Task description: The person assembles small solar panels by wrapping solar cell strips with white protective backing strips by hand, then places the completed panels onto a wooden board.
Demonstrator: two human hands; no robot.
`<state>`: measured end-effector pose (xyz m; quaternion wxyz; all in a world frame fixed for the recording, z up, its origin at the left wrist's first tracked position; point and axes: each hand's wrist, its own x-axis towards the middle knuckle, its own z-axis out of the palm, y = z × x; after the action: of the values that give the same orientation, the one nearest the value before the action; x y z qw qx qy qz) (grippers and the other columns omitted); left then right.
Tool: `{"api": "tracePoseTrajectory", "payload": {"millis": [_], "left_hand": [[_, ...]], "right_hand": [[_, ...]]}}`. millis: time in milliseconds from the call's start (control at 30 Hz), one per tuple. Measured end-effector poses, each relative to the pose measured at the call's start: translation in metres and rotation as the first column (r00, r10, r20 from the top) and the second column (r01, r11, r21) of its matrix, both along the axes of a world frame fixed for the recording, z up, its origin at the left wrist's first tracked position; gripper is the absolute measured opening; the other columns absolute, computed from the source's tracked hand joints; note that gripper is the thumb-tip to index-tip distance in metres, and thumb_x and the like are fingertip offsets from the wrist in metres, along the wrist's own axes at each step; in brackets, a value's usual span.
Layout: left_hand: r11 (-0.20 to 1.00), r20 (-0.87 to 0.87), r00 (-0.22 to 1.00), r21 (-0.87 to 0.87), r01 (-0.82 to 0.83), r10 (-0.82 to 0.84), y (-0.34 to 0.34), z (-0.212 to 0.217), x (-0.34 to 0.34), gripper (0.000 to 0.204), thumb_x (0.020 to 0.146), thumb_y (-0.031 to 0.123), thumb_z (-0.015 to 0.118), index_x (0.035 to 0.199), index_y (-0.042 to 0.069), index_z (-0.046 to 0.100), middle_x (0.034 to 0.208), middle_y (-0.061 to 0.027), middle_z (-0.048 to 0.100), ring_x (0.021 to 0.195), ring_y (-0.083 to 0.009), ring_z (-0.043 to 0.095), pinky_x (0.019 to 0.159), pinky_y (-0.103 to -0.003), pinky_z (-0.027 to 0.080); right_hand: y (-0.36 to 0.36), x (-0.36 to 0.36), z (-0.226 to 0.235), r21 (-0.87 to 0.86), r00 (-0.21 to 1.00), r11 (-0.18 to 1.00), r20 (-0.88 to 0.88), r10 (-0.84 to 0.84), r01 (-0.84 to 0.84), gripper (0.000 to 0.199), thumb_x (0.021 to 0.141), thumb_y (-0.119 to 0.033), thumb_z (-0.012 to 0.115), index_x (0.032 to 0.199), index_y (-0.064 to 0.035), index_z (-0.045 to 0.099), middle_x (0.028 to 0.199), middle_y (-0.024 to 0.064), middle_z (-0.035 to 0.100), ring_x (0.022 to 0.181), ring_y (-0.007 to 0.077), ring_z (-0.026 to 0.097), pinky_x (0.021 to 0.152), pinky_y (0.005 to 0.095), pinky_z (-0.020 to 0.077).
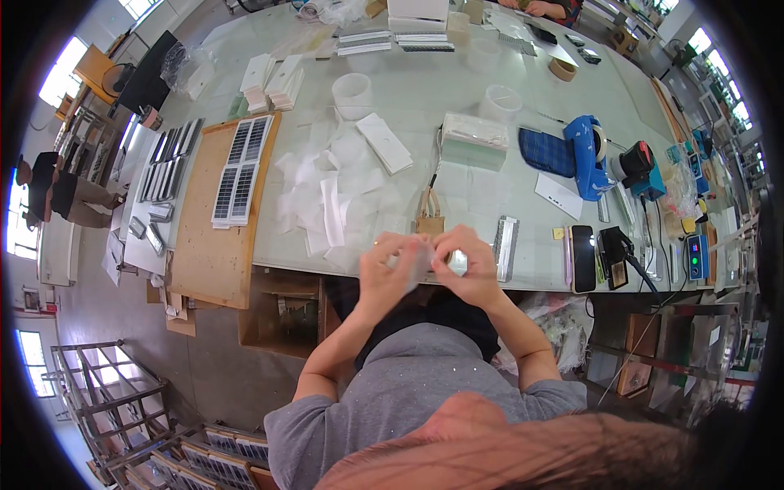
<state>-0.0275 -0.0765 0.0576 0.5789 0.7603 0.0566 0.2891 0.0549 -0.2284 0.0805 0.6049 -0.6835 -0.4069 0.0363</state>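
My left hand [390, 268] and my right hand [467, 263] meet just in front of the table's near edge. Between them they pinch a small thin whitish sheet or film [421, 263] with a shiny piece under it; which it is I cannot tell. A small brown piece with pale wires [429, 219] lies on the table just beyond my fingers. A narrow silvery strip [506, 247] rests to the right of my right hand.
Loose white papers [331, 200] litter the table's middle. A wooden board [214, 237] with dark solar panels [242, 170] lies left. A blue tape dispenser [590, 155], a black phone [583, 258] and small devices sit right. Cups, white stacks and another person's hands are far back.
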Motion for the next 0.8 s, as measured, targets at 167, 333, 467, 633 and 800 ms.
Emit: {"api": "tracePoseTrajectory", "payload": {"millis": [167, 333, 467, 633, 800], "left_hand": [[0.941, -0.424, 0.862, -0.059, -0.333, 0.278, 0.071, -0.02, 0.006, 0.02, 0.099, 0.012, 0.052, 0.107, 0.0, 0.065, 0.081, -0.0099, 0.066, 0.076, -0.0128, 0.062, 0.073, -0.028, 0.049], [0.769, 0.004, 0.934, 0.567, -0.295, 0.356, 0.078, -0.018, -0.002, 0.064, 0.088, 0.017, 0.066, 0.143, -0.002, 0.038, 0.137, -0.0192, 0.051, 0.124, -0.0294, 0.05, 0.104, -0.043, 0.036], [0.806, -0.09, 0.83, -0.317, 0.5, -0.55, 0.024, -0.013, -0.018, 0.08, 0.082, 0.014, 0.076, 0.149, 0.004, 0.033, 0.126, -0.0141, 0.062, 0.114, -0.021, 0.06, 0.096, -0.036, 0.046], [0.891, -0.284, 0.904, -0.416, 0.185, -0.32, -0.013, -0.044, -0.026, 0.071, 0.088, 0.003, 0.067, 0.15, 0.011, 0.032, 0.089, -0.0078, 0.071, 0.08, -0.0102, 0.067, 0.072, -0.027, 0.054], [0.979, -0.484, 0.85, -0.103, 0.178, -0.206, -0.008, -0.051, -0.038, 0.07, 0.087, 0.011, 0.07, 0.148, 0.013, 0.036, 0.077, -0.0084, 0.068, 0.064, -0.0164, 0.066, 0.065, -0.029, 0.054]], "right_hand": [[-0.025, -0.007, -0.003, -0.064, 0.703, 0.811, -0.541, 0.462, -0.581, 0.005, 0.077, 0.001, 0.059, 0.078, -0.0028, 0.057, 0.063, 0.0029, 0.063, 0.066, 0.0099, 0.066, 0.079, 0.0266, 0.0536], [-0.024, -0.004, -0.006, -0.034, 0.666, 0.863, -0.653, 0.362, -0.503, 0.006, 0.081, 0.002, 0.056, 0.085, -0.0028, 0.056, 0.081, 0.0066, 0.069, 0.083, 0.014, 0.071, 0.075, 0.0237, 0.0531], [-0.019, 0.006, -0.006, -0.041, 0.69, 0.932, -0.684, 0.236, -0.359, 0.01, 0.086, 0.001, 0.065, 0.095, 0.0013, 0.061, 0.089, 0.0065, 0.069, 0.081, 0.0118, 0.068, 0.073, 0.0221, 0.0526], [-0.009, 0.034, -0.029, -0.057, 0.67, 0.972, -0.734, 0.113, -0.226, 0.008, 0.088, -0.004, 0.066, 0.092, 0.0022, 0.064, 0.08, 0.0045, 0.068, 0.073, 0.0093, 0.065, 0.069, 0.0233, 0.0532], [0.002, 0.063, -0.07, -0.321, 0.882, 0.944, -0.462, -0.089, -0.072, 0.012, 0.084, -0.012, 0.072, 0.087, -0.0014, 0.069, 0.074, 0.0013, 0.067, 0.063, 0.0065, 0.059, 0.06, 0.0223, 0.0466]]}}
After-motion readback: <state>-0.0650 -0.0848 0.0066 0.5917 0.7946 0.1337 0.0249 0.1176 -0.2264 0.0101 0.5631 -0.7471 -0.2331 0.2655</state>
